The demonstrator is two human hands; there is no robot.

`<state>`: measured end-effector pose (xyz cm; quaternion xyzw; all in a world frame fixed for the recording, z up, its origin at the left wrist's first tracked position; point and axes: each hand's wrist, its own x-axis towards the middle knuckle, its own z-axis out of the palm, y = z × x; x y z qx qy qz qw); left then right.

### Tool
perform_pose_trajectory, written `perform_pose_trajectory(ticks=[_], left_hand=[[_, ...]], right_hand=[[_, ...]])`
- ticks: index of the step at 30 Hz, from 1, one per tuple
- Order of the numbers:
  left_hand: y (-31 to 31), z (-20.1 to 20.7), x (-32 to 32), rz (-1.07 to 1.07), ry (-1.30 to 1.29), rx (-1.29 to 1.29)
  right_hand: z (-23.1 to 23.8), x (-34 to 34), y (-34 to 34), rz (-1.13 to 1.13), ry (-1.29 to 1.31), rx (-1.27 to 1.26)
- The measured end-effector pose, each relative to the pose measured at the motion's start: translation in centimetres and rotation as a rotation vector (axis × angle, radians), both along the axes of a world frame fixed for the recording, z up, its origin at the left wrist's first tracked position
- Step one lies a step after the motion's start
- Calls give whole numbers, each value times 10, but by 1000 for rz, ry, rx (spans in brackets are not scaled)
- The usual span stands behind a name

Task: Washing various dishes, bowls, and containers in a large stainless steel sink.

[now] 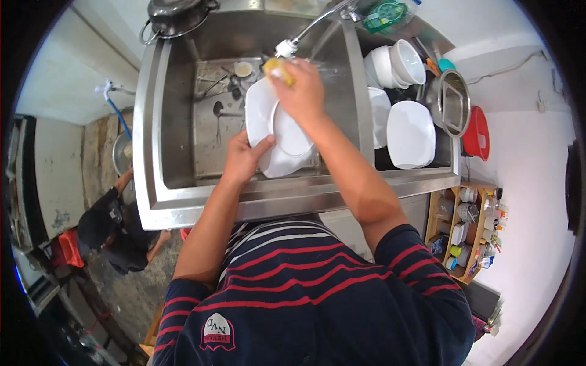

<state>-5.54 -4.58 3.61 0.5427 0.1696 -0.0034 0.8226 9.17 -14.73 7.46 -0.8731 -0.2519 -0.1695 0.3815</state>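
Over the steel sink [155, 122] I hold a white squarish plate [259, 110], tilted up. My left hand [244, 155] grips its lower left edge, thumb on the face. In my right hand [302, 91] is a yellow sponge [279, 72], held near the plate's upper edge. A faucet [285, 49] comes down just above the sponge. Below the plate, spoons [218, 110] and other dark utensils lie on the sink's bottom beside a small pale round dish [243, 69].
On the right, white plates [411, 134], stacked white bowls [408, 61] and a steel pan [453, 104] fill a second basin. A dark pot [177, 17] sits at the back left corner. At left, another person [113, 226] crouches by a metal basin [123, 152].
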Motion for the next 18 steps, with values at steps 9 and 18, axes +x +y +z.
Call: perform_pose_trajectory(ticks=[9,18], left_hand=[[1,1,-6,76,-150,61],[11,-25,-5,115,-182,-94]], right_hand=[[8,-32,0,449,-359,-54],[7,-70,-10,588,-240,-67]])
